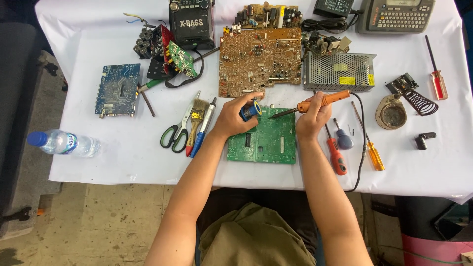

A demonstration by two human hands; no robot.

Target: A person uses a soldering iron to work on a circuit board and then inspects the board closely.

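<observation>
Left hand [231,117]: fingers curled tight round a blue solder spool [250,110], half hidden in the grip.
Right hand [310,118]: closed on the orange soldering iron [320,101], tip leftward over the green circuit board [263,138] beneath both hands.
Edges: board near the table [123,162] front edge; screwdrivers [336,155] crowd right.

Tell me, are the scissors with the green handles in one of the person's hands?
No, the green-handled scissors lie on the white table, apart from the left hand, and the right hand holds an orange soldering iron.
</observation>
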